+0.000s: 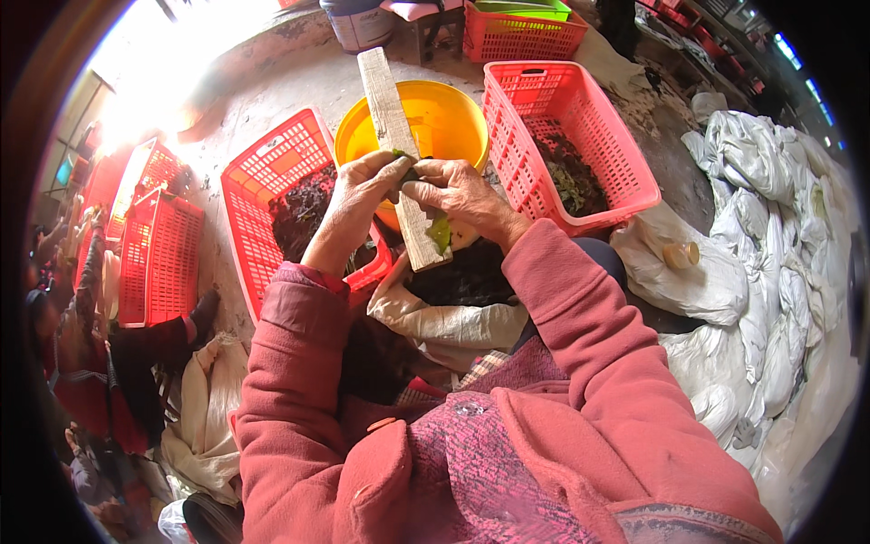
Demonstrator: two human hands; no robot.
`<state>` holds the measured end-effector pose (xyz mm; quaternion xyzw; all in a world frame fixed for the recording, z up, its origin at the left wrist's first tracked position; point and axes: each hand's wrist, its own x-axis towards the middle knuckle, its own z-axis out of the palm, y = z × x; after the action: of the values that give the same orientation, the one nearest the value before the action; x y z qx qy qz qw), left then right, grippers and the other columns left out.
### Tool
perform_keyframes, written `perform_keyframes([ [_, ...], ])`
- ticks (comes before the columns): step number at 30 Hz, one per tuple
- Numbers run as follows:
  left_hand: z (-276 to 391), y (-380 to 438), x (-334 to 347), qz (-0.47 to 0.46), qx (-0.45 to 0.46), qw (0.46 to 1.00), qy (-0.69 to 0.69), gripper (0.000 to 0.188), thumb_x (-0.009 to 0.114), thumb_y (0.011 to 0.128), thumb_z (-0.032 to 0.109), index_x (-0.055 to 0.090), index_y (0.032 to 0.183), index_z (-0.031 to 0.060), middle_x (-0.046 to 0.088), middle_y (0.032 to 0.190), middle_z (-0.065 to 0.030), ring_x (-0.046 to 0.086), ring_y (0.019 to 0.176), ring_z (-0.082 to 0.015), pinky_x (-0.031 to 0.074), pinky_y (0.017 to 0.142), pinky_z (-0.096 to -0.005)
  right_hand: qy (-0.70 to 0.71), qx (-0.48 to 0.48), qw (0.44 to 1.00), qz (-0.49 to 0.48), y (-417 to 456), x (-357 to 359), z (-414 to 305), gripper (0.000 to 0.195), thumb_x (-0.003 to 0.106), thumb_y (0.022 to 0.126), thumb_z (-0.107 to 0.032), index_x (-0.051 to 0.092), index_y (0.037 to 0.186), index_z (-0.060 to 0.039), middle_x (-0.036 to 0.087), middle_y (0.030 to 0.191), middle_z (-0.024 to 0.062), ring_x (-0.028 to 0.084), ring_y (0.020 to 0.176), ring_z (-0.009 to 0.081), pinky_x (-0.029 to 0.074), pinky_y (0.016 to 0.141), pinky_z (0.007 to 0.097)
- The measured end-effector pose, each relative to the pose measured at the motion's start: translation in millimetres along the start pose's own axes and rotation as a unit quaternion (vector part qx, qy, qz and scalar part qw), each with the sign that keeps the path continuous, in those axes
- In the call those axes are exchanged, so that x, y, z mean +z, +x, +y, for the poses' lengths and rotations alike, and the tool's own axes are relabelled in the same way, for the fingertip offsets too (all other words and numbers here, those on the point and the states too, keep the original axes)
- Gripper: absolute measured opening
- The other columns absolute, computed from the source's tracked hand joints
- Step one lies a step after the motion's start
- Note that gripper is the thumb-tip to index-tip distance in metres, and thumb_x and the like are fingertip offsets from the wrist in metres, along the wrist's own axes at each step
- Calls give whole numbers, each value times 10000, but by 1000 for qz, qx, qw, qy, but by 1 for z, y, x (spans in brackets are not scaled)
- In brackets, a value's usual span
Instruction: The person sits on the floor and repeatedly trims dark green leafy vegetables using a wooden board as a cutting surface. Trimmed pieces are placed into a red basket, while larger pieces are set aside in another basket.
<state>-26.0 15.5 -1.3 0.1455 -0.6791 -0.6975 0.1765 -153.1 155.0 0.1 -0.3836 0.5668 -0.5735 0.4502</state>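
Note:
A wooden board (389, 112) lies across a yellow plastic bucket (462, 109), its near end over an open woven sack (448, 323) of dark leafy material. Above the board, my left hand (363, 180) and my right hand (459, 190) meet at the fingertips, pinching a small dark green leafy piece (410, 174) between them. A brighter green piece (440, 232) hangs by the board's near end, below my right hand. Dark leafy clumps (306, 211) fill part of the red plastic crate (238, 197) at the left. The red crate (612, 136) at the right holds similar dark and greenish clumps (571, 177).
White sacks (761, 272) are heaped at the right, with a small jar (680, 255) on one. More red crates (163, 255) stand at the left beside a seated person (81, 353). Behind the yellow bucket are a grey-blue bucket (358, 27) and another red crate (523, 42).

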Motion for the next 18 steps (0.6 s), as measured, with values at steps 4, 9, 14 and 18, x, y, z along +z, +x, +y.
perform_keyframes([
  [4,-11,7,-2,41,-18,996,-76,176,601,954,119,659,1054,-13,666,867,-24,606,738,-67,490,691,-207,-28,3,999,39,5,-9,7,213,617,955,-202,691,991,-6,578,664,-15,523,605,67,428,558,235],
  [9,-23,16,0,76,-69,994,-27,160,627,931,107,664,1011,-26,674,853,-51,621,655,-96,527,641,-232,-102,29,989,104,15,-22,17,242,612,933,-205,699,867,11,635,679,32,564,604,92,456,561,257],
  [14,-32,42,2,86,-32,996,10,204,621,910,116,669,1030,-42,678,831,-73,627,644,-110,539,640,-246,-171,-6,975,144,41,-47,28,234,615,935,-205,712,965,6,635,696,25,573,634,95,479,595,266],
  [18,-57,72,1,153,-23,986,57,163,624,891,89,698,966,-35,674,746,-73,621,581,-115,527,567,-235,-195,18,966,169,73,-64,55,203,629,928,-201,717,947,-20,636,739,15,569,641,74,482,567,237],
])
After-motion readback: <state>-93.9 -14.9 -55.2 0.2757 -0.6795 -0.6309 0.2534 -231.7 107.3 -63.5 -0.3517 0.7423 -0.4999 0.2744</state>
